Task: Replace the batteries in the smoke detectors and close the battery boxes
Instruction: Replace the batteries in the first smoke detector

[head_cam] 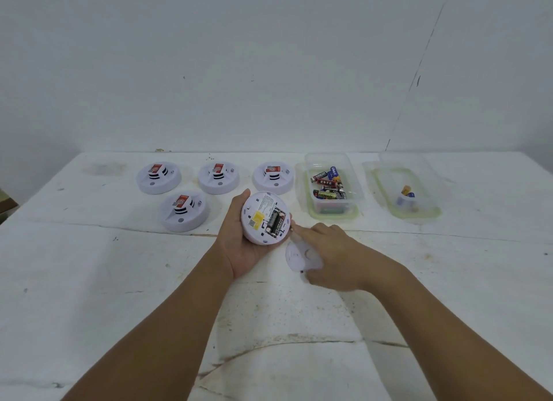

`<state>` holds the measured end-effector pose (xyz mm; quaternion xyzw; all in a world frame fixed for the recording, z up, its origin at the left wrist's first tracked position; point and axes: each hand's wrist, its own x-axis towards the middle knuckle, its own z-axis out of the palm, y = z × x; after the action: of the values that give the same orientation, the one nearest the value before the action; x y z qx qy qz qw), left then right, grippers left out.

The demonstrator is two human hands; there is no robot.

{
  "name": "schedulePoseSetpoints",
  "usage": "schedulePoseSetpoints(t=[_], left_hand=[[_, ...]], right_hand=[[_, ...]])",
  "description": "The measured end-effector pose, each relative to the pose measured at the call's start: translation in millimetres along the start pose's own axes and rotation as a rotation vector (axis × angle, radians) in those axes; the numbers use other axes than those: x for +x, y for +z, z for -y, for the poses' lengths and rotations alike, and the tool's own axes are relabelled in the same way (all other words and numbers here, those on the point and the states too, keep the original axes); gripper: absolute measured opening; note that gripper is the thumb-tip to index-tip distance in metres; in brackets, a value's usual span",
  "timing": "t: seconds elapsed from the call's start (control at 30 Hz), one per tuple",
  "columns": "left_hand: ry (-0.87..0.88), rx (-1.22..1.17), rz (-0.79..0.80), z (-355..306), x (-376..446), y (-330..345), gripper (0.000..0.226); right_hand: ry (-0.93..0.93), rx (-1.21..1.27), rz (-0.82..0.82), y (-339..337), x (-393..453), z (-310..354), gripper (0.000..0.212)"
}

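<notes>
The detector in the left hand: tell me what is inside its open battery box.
Two dark batteries lie side by side inside the upturned detector, which the left hand holds. Their contacts are too small to tell.

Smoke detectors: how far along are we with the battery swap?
Done: nothing I can confirm. In hand: left hand holds one detector back up, compartment open with two batteries showing; right hand grips the cover. Left: closing it; four detectors sit face up, backs hidden. Batteries remain in the box.

Two bare forearms and hands — left (239, 245), right (332, 257) — no sleeves, rings or watch.
</notes>
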<state>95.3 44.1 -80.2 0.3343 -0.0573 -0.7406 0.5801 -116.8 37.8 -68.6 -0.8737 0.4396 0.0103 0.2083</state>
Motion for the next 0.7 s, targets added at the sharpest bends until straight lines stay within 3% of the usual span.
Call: schedulePoseSetpoints(t=[0.13,0.33,0.5,0.7], left_hand=[[-0.010,0.016,0.016,0,3,-3,0.063],[0.003,0.014,0.015,0,3,-4,0.057],[0.029,0.106,0.017,1,-2,0,0.056],[0.016,0.189,0.081,2,-9,3,0.064]], right_hand=[[0.043,-0.014,-0.026,-7,1,1,0.060],[0.102,-0.008,-0.231,-1,-3,0,0.077],[0.033,0.263,-0.532,4,2,10,0.078],[-0.114,0.386,-0.621,4,18,33,0.071]])
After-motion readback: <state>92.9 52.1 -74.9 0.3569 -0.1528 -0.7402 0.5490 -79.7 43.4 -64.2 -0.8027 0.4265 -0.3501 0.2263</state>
